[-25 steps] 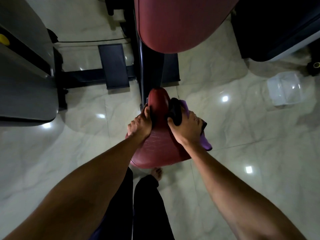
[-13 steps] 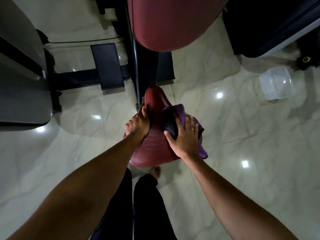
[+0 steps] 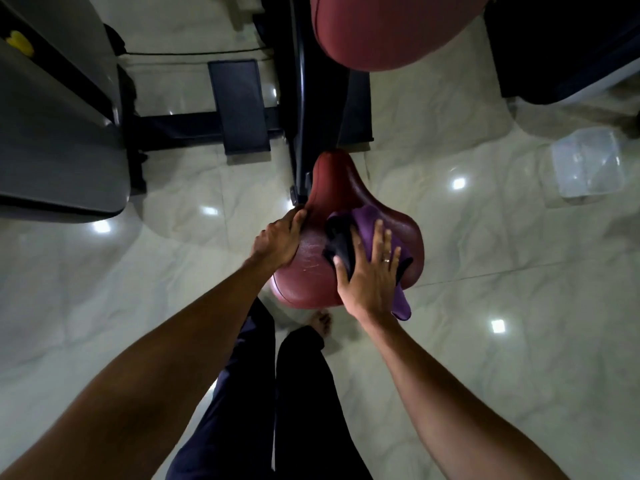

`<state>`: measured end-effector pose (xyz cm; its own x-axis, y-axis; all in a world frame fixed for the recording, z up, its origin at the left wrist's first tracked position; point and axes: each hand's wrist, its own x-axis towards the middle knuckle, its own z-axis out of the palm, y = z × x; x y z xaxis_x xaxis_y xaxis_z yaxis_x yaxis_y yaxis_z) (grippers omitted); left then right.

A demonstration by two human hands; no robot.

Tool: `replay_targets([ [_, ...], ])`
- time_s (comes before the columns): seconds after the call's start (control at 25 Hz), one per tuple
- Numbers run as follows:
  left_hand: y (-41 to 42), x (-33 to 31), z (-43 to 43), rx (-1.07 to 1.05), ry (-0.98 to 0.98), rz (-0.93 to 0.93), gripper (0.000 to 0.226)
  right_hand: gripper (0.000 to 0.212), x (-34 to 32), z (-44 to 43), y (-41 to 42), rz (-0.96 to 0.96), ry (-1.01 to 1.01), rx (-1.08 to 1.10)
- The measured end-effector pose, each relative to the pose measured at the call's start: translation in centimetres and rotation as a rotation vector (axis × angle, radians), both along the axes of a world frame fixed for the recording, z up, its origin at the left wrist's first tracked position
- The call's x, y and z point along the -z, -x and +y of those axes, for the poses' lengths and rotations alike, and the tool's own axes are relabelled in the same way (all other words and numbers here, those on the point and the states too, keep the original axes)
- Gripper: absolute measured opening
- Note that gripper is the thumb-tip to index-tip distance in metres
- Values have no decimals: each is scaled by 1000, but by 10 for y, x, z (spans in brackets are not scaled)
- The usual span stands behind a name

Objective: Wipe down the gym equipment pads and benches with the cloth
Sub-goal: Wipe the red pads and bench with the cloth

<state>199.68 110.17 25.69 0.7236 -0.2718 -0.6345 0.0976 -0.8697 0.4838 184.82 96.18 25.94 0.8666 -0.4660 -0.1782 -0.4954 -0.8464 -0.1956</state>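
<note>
Legs [image 3: 277, 393] in dark trousers stood at the bottom, and one bare foot [image 3: 322, 323] showed on the shiny floor [image 3: 485, 306], just under the red seat [image 3: 346, 188]. Two bare arms reached out to the seat. The left hand [image 3: 278, 242] held the seat's left edge, with its fingers curled over the side. The right hand [image 3: 372, 271] lay flat on the purple cloth [image 3: 367, 223]. Its fingers were straight and spread, and they pressed the cloth down on the right half of the seat. Part of the cloth was bunched up by the thumb, and one corner hung off the near right edge. Past the seat stood a black post [image 3: 301, 98], with a big red pad [image 3: 381, 29] at the top. A black foot plate [image 3: 239, 105] lay to the left. A grey machine cover [image 3: 52, 150] filled the far left. A clear plastic box [image 3: 587, 164] sat on the floor to the right, well apart from the seat.
</note>
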Motion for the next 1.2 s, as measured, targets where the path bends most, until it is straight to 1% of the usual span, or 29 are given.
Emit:
replay_targets([
  [0.08, 10, 6, 8, -62, 65, -51, 54, 70, -2, 12, -32, 7, -19, 213],
  [0.12, 14, 10, 11, -117, 109, -68, 53, 73, -4, 21, -47, 12, -38, 267],
  [0.16, 18, 12, 11, -168, 153, -94, 51, 74, -4, 32, -56, 9, -51, 266],
  [0.24, 24, 18, 11, -239, 194, -134, 48, 69, -3, 48, -54, -16, -41, 137],
  [0.32, 31, 18, 12, -266, 221, -173, 47, 64, -2, 56, -29, -31, -25, -36],
  [0.4, 41, 16, 13, -326, 254, -196, 45, 63, -1, 53, 4, -39, -17, -179],
  [0.48, 50, 17, 17, -411, 276, -166, 45, 63, -2, 34, 27, -40, -27, -289],
  [0.52, 55, 17, 19, -439, 288, -129, 47, 63, -3, 25, 32, -43, -24, -289],
  [0.56, 60, 16, 21, -465, 295, -82, 49, 63, -3, 19, 31, -40, -18, -235],
  [0.64, 70, 14, 25, -486, 294, -30, 52, 64, -4, 25, 8, -56, -39, 8],
  [0.72, 76, 15, 29, -485, 326, -36, 53, 63, -4, 54, -23, -82, -66, 227],
  [0.76, 78, 16, 30, -483, 347, -49, 54, 60, -4, 70, -34, -101, -71, 249],
  [0.8, 78, 19, 32, -488, 361, -61, 56, 55, -4, 83, -38, -128, -71, 206],
  [0.88, 77, 22, 32, -497, 370, -78, 57, 48, 2, 91, -18, -144, -55, 28],
  [1.0, 76, 23, 32, -504, 375, -89, 47, 55, 1, 63, 28, -101, -43, -275],
  [1.04, 77, 23, 32, -504, 388, -95, 47, 57, 0, 47, 35, -93, -30, -342],
  [1.08, 78, 24, 32, -500, 399, -100, 47, 58, -2, 33, 36, -81, -14, -362],
  [1.12, 78, 25, 31, -497, 405, -102, 48, 59, -3, 27, 30, -67, -8, -320],
  [1.16, 78, 26, 32, -499, 405, -97, 48, 59, -4, 29, 19, -66, -18, -207],
  [1.2, 77, 28, 32, -497, 402, -89, 48, 59, -2, 38, 5, -80, -36, -51],
])
